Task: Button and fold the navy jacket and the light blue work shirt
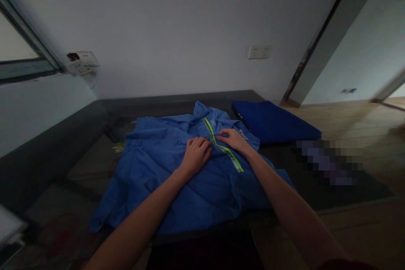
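A blue jacket (152, 177) lies spread on a dark table, its collar toward the wall. A yellow-green reflective strip (234, 161) crosses its chest at a slant. My left hand (196, 156) rests on the cloth left of the strip with its fingers curled; whatever they hold is too small to tell. Just right of it, my right hand (233, 139) has its fingers closed at the strip's edge, near white lettering, and seems to pinch the fabric there. Both hands are close together but apart.
A folded dark blue item (275, 122) lies at the table's (177, 100) back right. A blurred-out object (329, 162) is right of it. Wall sockets (259, 52) sit above, others (82, 63) at the left. A pale object (11, 228) is at the lower left.
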`<state>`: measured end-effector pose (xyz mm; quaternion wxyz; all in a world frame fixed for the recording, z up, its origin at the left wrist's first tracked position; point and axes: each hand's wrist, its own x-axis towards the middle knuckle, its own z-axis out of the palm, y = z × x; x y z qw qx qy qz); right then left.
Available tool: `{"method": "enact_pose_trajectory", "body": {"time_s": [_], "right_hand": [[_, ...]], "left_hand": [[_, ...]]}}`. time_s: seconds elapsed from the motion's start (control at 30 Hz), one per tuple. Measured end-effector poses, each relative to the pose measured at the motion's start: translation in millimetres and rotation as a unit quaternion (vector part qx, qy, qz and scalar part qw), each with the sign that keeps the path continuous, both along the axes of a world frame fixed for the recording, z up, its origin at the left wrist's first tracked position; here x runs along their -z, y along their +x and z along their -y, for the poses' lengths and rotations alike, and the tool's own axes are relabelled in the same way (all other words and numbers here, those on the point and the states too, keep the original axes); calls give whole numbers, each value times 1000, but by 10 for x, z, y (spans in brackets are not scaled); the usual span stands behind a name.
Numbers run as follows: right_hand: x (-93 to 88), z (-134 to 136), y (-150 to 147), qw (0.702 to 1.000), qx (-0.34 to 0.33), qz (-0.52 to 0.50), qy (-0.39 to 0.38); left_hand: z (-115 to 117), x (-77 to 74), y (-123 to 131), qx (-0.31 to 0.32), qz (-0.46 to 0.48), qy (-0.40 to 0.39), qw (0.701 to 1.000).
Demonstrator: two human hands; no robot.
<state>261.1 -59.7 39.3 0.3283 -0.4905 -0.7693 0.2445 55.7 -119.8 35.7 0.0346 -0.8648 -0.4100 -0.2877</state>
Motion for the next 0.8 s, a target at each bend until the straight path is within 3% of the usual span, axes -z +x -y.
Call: {"method": "enact_pose_trajectory", "body": {"time_s": [0.23, 0.43, 0.63, 0.8], "right_hand": [[-15, 92, -151, 998, -45, -23, 30], [-21, 134, -225, 997, -65, -35, 20], [-37, 159, -249, 995, -48, -85, -16], [-72, 193, -266, 993, -63, -98, -24]], "left_hand": [[28, 6, 14, 92, 80, 18, 992], [-76, 117, 41, 35, 167, -109, 979], [-100, 114, 31, -18, 235, -113, 965], [-138, 134, 3, -13, 270, -155, 950]]}}
